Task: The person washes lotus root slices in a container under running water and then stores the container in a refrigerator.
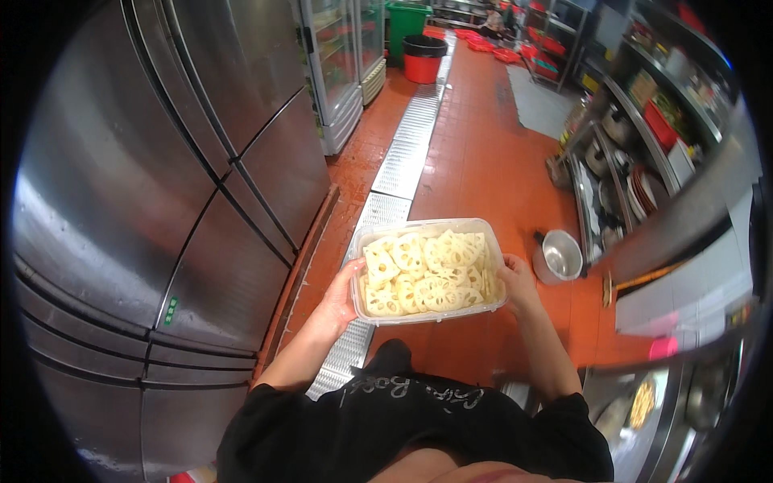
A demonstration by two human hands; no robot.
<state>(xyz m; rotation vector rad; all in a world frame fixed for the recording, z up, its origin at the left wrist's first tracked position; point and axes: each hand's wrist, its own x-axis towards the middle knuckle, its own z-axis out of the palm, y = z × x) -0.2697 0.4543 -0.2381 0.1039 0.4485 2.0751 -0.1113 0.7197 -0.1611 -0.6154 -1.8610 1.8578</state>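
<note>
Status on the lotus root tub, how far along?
Done: lotus root slices are cut and fill the clear tub. In hand: left hand and right hand carry it by its short sides, above the red floor beside the steel fridge. Left: tub not yet set down; fridge doors closed.

Beneath the clear plastic container (429,270) of sliced lotus root, fingers of both hands are hidden, while beyond it, shelf contents (644,153) and red crates (493,50) blur past recognition.

Orange tiled floor (483,153) with metal drain grate (407,145); steel pot (558,256), red bucket (422,64), green bin (405,22) standing on it.
</note>
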